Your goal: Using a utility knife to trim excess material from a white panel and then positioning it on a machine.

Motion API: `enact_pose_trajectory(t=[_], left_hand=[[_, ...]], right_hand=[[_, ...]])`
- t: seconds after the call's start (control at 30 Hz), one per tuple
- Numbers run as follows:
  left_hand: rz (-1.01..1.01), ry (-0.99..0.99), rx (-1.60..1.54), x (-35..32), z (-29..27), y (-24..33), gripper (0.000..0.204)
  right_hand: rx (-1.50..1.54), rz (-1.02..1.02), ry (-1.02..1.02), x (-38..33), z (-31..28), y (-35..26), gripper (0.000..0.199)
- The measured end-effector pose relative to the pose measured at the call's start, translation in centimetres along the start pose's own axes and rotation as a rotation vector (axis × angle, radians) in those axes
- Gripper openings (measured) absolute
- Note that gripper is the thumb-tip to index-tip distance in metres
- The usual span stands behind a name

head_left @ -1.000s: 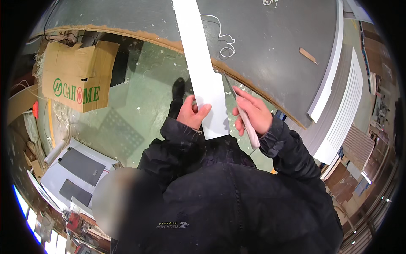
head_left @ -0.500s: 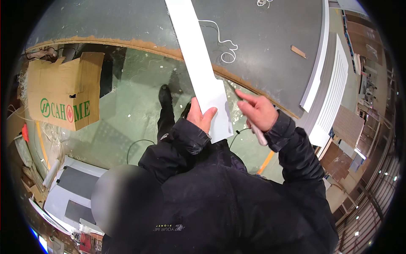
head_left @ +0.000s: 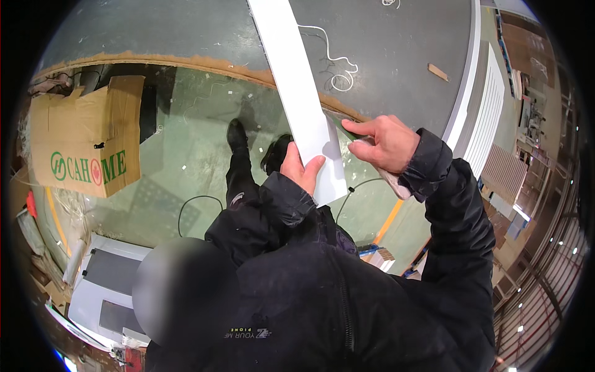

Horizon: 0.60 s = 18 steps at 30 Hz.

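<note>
A long white strip point(head_left: 294, 74), flat and board-like, slopes from the far edge of the view down toward my body. My left hand point(head_left: 302, 167) is closed around its near end, thumb on top. In my right hand point(head_left: 390, 146) is a knife point(head_left: 336, 121) with a thin dark blade and a pale, wrapped-looking handle that sticks out below the palm. The blade lies against or close beside the strip's right edge; actual contact is hard to tell. My fingers hide part of the knife.
The strip crosses the edge of a dark grey worktable point(head_left: 204, 31). On it lie a looped white cord point(head_left: 341, 68) and a small brown piece point(head_left: 437, 72). White slatted panels point(head_left: 483, 115) lean at the right. A cardboard box point(head_left: 87, 136) stands left on the green floor.
My right hand has risen slightly and shifted right, with the wrist turned. The near end of the strip, which had a flared flap, now looks narrower and straighter.
</note>
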<state>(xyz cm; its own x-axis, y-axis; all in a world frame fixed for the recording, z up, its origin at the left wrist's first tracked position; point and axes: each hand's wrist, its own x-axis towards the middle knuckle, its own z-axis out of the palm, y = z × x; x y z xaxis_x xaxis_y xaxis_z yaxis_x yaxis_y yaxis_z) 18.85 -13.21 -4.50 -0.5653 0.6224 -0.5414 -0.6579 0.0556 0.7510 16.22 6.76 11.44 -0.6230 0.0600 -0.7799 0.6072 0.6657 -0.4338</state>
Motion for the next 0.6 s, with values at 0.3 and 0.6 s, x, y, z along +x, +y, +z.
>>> enact_pose_trajectory(t=[0.3,0.6], left_hand=[[-0.008,-0.038,-0.127,1.4,-0.9,2.0,0.032],[-0.429,-0.250,0.057,1.1,4.6,-2.2,0.033]], right_hand=[[0.068,0.039,0.203,-6.6,6.5,8.0,0.050],[1.102,0.478,0.656,-18.2,24.2,8.5,0.058]])
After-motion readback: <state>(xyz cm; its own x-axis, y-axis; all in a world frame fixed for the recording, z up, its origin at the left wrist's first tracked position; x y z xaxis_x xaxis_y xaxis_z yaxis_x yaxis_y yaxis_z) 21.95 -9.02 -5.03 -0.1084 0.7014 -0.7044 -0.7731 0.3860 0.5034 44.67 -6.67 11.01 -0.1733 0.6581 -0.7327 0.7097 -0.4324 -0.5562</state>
